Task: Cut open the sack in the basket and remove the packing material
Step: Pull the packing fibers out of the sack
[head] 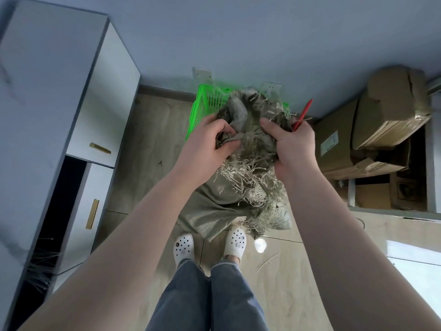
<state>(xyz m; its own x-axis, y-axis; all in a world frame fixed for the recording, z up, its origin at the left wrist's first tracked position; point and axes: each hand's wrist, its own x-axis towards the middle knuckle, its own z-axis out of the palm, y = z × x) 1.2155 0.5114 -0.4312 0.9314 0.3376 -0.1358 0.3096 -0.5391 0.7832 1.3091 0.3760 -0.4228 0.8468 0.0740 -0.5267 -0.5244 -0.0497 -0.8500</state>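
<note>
- Head view: the sack (214,211), already opened and frayed, hangs out of the green basket (202,103) toward the floor near the person's shoes (183,247).
- Head view: the left hand (210,142) clenches a bunch of sack cloth and packing material (248,168), pale shredded strands spilling from the opening.
- Head view: the right hand (293,144) grips the sack's other side, with a red cutter (303,113) pinned in the same grasp.
- Step, as judged: cutting looks done; removal of the strands is in hand.
- Next move, as judged: pull handfuls clear while holding the cloth apart, keeping the cutter's tip away from the fingers.
- Cardboard boxes (372,130) stand to the right.
</note>
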